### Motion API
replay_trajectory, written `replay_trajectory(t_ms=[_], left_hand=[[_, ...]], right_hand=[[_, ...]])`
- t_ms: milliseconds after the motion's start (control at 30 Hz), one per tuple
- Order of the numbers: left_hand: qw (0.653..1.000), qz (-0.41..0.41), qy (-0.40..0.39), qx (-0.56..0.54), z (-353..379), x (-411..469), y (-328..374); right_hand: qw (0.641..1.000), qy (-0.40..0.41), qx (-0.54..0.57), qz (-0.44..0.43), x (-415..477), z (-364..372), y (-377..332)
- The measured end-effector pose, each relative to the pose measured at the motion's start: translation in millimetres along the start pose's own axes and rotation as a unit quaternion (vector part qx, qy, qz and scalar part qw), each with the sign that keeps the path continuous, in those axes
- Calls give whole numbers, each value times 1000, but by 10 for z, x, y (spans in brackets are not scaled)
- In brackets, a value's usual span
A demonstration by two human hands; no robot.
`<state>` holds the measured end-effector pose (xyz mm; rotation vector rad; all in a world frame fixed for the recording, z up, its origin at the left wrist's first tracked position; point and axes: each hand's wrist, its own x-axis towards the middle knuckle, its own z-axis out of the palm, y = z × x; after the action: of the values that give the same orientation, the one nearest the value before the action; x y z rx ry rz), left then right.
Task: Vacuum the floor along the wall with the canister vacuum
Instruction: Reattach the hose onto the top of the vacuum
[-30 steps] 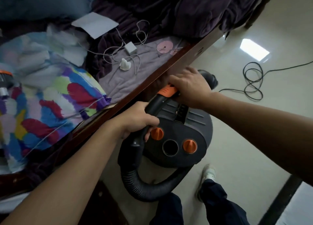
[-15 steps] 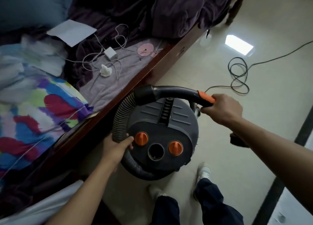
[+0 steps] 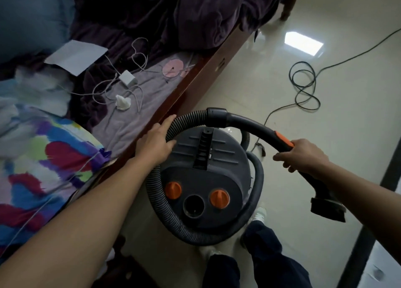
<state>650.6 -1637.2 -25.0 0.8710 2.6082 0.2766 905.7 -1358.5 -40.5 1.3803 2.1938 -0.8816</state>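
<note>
The dark grey canister vacuum (image 3: 206, 174) stands on the pale tiled floor beside the bed, with two orange knobs and a round port on its lid. Its ribbed black hose (image 3: 158, 203) loops around the canister. My left hand (image 3: 157, 142) rests on the hose at the canister's upper left, fingers loosely around it. My right hand (image 3: 301, 155) grips the curved black wand handle (image 3: 256, 127) just below its orange collar. The black nozzle (image 3: 327, 207) hangs below my right forearm, off the floor.
The wooden bed frame (image 3: 195, 85) runs along the left, covered with purple bedding, a colourful blanket, a charger with white cables and a paper. A black power cord (image 3: 303, 85) coils on the floor ahead. My feet (image 3: 258, 214) stand behind the canister. A dark strip (image 3: 364, 233) borders the floor at right.
My left hand slid up the hose from the canister's lower left to its upper left. My right hand pulled the wand handle farther right, lifting the nozzle into view.
</note>
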Motion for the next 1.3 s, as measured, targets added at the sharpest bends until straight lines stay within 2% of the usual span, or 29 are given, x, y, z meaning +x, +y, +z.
replay_trajectory(t_ms=[167,367,533,600,700,800,900,967,1067,1233,1300], left_hand=[[996,-54,-55,-36,332,400,7],[995,-36,-95,2,470,799,-134],[997,-23,-68,40,599,1037,70],[993,6,-68,91,668,1155,208],[990,32,-77,116,711,1368,334],[983,80,-75,150,736,1547,340],[978,108,-70,162,762,1613,272],[978,118,-70,154,770,1620,223],[977,132,-76,146,769,1571,157],[983,147,-87,71,733,1407,75],[985,140,-89,45,696,1316,20]], right_hand=[[999,-2,-44,-13,385,183,62],[997,10,-68,-17,885,405,67],[999,19,-44,21,1167,451,349],[999,-7,-24,42,1222,450,505],[994,-90,17,58,1298,513,651],[972,-167,162,41,1431,538,563],[954,-166,250,21,1706,438,391],[959,-153,239,-15,1885,337,283],[974,-161,153,-49,2031,225,84],[955,-216,132,-155,1869,283,-533],[951,-210,148,-171,1711,372,-746]])
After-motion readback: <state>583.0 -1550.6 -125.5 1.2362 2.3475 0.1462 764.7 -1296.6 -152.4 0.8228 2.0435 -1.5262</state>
